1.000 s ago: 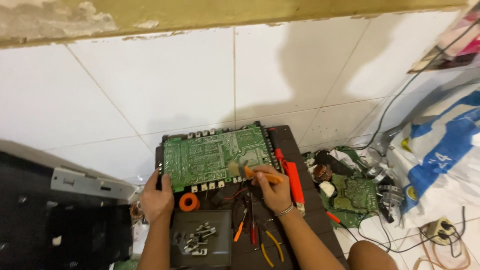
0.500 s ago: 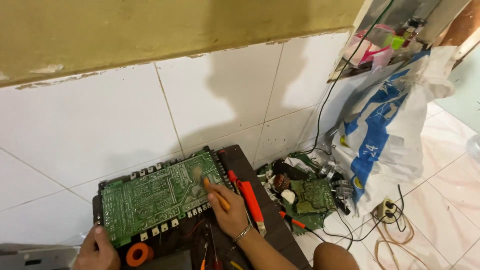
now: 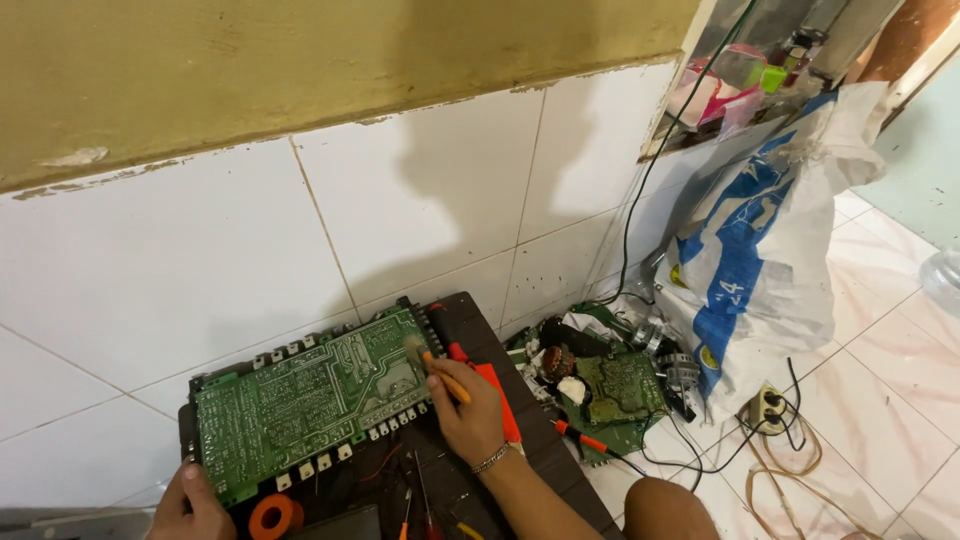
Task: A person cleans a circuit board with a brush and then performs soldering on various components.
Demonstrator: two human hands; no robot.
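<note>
Brush (image 3: pixel 440 378) shifted rightward on circuit board (image 3: pixel 310 400)

There are two hands: a left hand (image 3: pixel 190 500) and a right hand (image 3: pixel 468 410). There is one big green circuit board (image 3: pixel 310 395) and one smaller green circuit board (image 3: pixel 618 385) on the floor. There is one orange brush (image 3: pixel 438 375), one red tool (image 3: pixel 495 395), one orange ring (image 3: pixel 271 517), one white and blue sack (image 3: pixel 760 260), and one power strip (image 3: pixel 768 408).
</note>
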